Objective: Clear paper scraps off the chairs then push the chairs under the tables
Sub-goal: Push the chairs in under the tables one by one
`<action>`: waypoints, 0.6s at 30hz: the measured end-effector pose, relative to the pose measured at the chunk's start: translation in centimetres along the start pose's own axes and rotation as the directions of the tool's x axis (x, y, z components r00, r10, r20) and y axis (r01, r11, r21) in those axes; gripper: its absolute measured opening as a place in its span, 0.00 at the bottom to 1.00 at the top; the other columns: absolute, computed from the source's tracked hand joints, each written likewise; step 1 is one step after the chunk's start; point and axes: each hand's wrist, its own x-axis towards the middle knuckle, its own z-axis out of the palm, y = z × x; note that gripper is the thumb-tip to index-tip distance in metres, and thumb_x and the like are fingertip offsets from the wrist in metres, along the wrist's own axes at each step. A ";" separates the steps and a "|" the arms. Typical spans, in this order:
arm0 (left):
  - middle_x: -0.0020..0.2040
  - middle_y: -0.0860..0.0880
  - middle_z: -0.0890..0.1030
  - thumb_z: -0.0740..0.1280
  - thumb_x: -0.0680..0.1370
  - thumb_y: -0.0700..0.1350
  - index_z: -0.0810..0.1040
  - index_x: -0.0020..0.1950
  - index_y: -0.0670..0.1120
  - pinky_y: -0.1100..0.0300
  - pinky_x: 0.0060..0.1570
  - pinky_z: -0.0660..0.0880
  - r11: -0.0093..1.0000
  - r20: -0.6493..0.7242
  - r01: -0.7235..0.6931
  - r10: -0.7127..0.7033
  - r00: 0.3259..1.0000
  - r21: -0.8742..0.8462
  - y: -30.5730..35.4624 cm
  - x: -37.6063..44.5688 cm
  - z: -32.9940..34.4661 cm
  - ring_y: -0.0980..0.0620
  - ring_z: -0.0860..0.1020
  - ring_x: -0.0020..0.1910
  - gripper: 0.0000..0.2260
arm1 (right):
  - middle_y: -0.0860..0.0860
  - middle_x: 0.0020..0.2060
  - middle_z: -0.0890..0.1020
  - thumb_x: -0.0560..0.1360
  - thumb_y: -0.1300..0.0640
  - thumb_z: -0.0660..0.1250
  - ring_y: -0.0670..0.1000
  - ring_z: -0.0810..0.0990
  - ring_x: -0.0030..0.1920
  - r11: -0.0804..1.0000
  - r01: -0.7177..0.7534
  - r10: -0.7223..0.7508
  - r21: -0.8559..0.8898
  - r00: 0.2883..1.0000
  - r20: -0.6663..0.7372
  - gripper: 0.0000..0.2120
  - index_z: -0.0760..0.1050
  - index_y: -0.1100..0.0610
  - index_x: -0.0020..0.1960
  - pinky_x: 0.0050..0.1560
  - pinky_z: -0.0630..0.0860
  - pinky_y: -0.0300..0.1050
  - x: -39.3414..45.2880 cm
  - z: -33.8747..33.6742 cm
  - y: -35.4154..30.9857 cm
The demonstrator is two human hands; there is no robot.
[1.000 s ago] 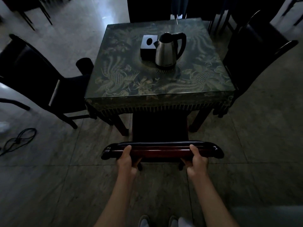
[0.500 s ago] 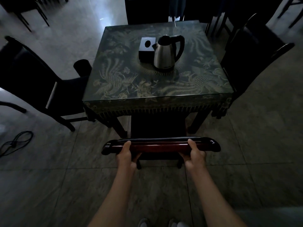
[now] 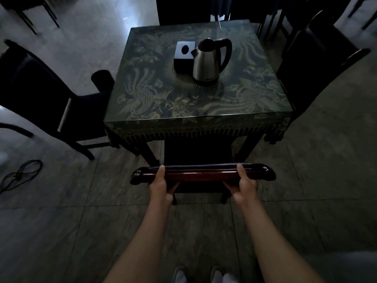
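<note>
A dark wooden chair (image 3: 202,174) stands right in front of me, its seat mostly under the near edge of the square table (image 3: 265,117) with the patterned cloth. My left hand (image 3: 161,185) grips the left part of the chair's glossy top rail, thumb on top. My right hand (image 3: 243,183) grips the right part of the same rail. A second chair (image 3: 40,92) stands at the table's left side, pulled out and angled. A third chair (image 3: 318,64) stands at the right side, close to the table. No paper scraps show on any visible seat.
On the table stand a steel kettle (image 3: 208,62) and a dark tissue box (image 3: 182,56). A round dark bin (image 3: 102,79) sits by the table's left edge. A black cable (image 3: 20,174) lies on the tiled floor at left. More chairs stand behind the table.
The chair has slid forward, further under the table, with both hands still on its top rail. The view has moved closer to the table.
</note>
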 end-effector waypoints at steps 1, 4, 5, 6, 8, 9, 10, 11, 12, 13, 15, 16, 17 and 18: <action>0.58 0.41 0.81 0.72 0.75 0.48 0.74 0.64 0.43 0.48 0.39 0.80 1.000 0.008 0.005 -0.005 1.000 0.000 0.1 -0.1 -0.1 0.42 0.79 0.57 0.20 | 0.57 0.54 0.81 0.74 0.57 0.71 0.60 0.80 0.56 1.000 -0.007 0.007 -0.023 1.000 0.009 0.09 0.76 0.54 0.54 0.50 0.79 0.63 -0.1 -0.1 -0.1; 0.58 0.42 0.81 0.73 0.74 0.50 0.74 0.65 0.44 0.46 0.44 0.81 1.000 0.033 0.010 -0.010 0.999 0.004 0.5 -0.5 -0.5 0.41 0.79 0.58 0.22 | 0.56 0.54 0.82 0.73 0.51 0.72 0.59 0.81 0.55 0.994 -0.021 0.024 -0.111 1.000 0.020 0.12 0.76 0.54 0.54 0.52 0.78 0.63 -0.5 -0.3 -0.3; 0.58 0.42 0.80 0.73 0.73 0.51 0.73 0.65 0.44 0.45 0.46 0.81 1.000 0.047 0.012 -0.012 0.999 0.014 0.7 -0.6 -0.6 0.41 0.79 0.58 0.24 | 0.56 0.53 0.82 0.73 0.49 0.72 0.58 0.81 0.54 0.989 -0.017 0.020 -0.144 1.000 0.016 0.14 0.76 0.53 0.55 0.53 0.78 0.63 -0.7 -0.4 -0.4; 0.59 0.42 0.80 0.73 0.73 0.52 0.73 0.66 0.44 0.44 0.48 0.81 1.000 0.066 0.015 -0.017 0.998 0.021 0.8 -0.7 -0.7 0.41 0.78 0.58 0.25 | 0.55 0.53 0.82 0.73 0.48 0.72 0.58 0.81 0.54 0.986 -0.013 0.016 -0.168 1.000 0.014 0.15 0.76 0.53 0.55 0.54 0.78 0.63 -0.9 -0.6 -0.4; 0.59 0.42 0.80 0.72 0.73 0.52 0.73 0.65 0.44 0.43 0.49 0.80 0.999 0.103 0.017 -0.020 0.994 0.035 1.0 -0.8 -1.1 0.41 0.78 0.58 0.24 | 0.55 0.53 0.83 0.73 0.47 0.71 0.58 0.82 0.53 0.976 0.011 -0.009 -0.218 1.000 0.012 0.16 0.75 0.54 0.56 0.54 0.78 0.62 -1.3 -1.1 -0.3; 0.58 0.42 0.80 0.72 0.74 0.51 0.74 0.63 0.44 0.44 0.48 0.81 0.998 0.110 0.005 -0.011 0.994 0.055 1.1 -1.0 -1.3 0.42 0.79 0.57 0.21 | 0.55 0.53 0.83 0.73 0.47 0.71 0.58 0.82 0.53 0.967 0.031 -0.031 -0.254 1.000 0.007 0.17 0.75 0.55 0.57 0.52 0.79 0.60 -1.5 -1.5 0.0; 0.57 0.42 0.81 0.72 0.75 0.50 0.75 0.61 0.44 0.46 0.46 0.81 0.996 0.109 -0.011 0.002 0.994 0.083 1.0 -1.1 -1.8 0.42 0.80 0.55 0.18 | 0.54 0.54 0.83 0.73 0.47 0.71 0.58 0.82 0.53 0.957 0.044 -0.044 -0.285 0.999 0.004 0.17 0.75 0.55 0.58 0.50 0.79 0.57 -1.7 -1.9 0.4; 0.56 0.42 0.82 0.72 0.75 0.50 0.75 0.60 0.44 0.47 0.44 0.81 0.990 0.105 -0.030 0.016 0.994 0.135 0.9 -1.2 -2.3 0.42 0.81 0.53 0.17 | 0.54 0.54 0.83 0.74 0.48 0.71 0.58 0.83 0.53 0.941 0.056 -0.058 -0.332 0.998 0.005 0.17 0.75 0.54 0.58 0.49 0.79 0.55 -2.0 -2.2 0.7; 0.55 0.42 0.82 0.72 0.75 0.50 0.76 0.60 0.44 0.48 0.43 0.81 0.976 0.108 -0.054 0.032 0.994 0.209 0.7 -1.4 -2.9 0.41 0.82 0.51 0.17 | 0.54 0.54 0.83 0.74 0.49 0.71 0.57 0.83 0.52 0.923 0.073 -0.072 -0.378 0.997 0.015 0.16 0.76 0.54 0.58 0.50 0.79 0.55 -2.4 -2.6 1.1; 0.54 0.42 0.83 0.71 0.76 0.50 0.76 0.60 0.44 0.48 0.43 0.81 0.947 0.121 -0.091 0.056 0.991 0.308 0.4 -1.8 -3.5 0.40 0.83 0.50 0.17 | 0.55 0.53 0.84 0.75 0.50 0.70 0.57 0.83 0.51 0.892 0.101 -0.096 -0.440 0.995 0.035 0.13 0.76 0.54 0.57 0.50 0.78 0.55 -2.9 -2.9 1.3; 0.50 0.42 0.84 0.70 0.76 0.50 0.78 0.57 0.43 0.45 0.45 0.81 0.844 0.180 -0.204 0.130 0.975 0.496 0.1 -2.7 -4.7 0.38 0.83 0.48 0.14 | 0.58 0.52 0.84 0.75 0.55 0.70 0.56 0.83 0.49 0.809 0.193 -0.165 -0.555 0.981 0.100 0.09 0.77 0.56 0.54 0.52 0.79 0.56 -3.8 -3.1 1.7; 0.48 0.43 0.84 0.70 0.76 0.50 0.79 0.54 0.44 0.45 0.46 0.80 0.771 0.218 -0.279 0.185 0.958 0.572 0.1 -3.2 -5.1 0.39 0.83 0.48 0.12 | 0.59 0.52 0.83 0.76 0.58 0.70 0.56 0.83 0.49 0.750 0.256 -0.213 -0.610 0.967 0.143 0.08 0.78 0.58 0.54 0.53 0.79 0.54 -4.3 -3.1 1.7; 0.45 0.45 0.85 0.70 0.76 0.50 0.80 0.52 0.45 0.46 0.47 0.81 0.670 0.261 -0.365 0.255 0.931 0.647 0.2 -3.7 -5.4 0.41 0.84 0.47 0.10 | 0.59 0.52 0.83 0.76 0.59 0.69 0.55 0.82 0.49 0.668 0.315 -0.260 -0.674 0.948 0.185 0.09 0.77 0.60 0.55 0.53 0.79 0.51 -5.1 -3.0 1.6; 0.44 0.47 0.84 0.70 0.75 0.51 0.81 0.52 0.46 0.48 0.47 0.82 0.541 0.317 -0.450 0.326 0.891 0.710 0.4 -4.2 -5.7 0.45 0.84 0.46 0.11 | 0.58 0.52 0.82 0.76 0.60 0.68 0.53 0.81 0.50 0.568 0.373 -0.305 -0.734 0.923 0.233 0.11 0.77 0.61 0.58 0.52 0.78 0.47 -5.9 -2.9 1.5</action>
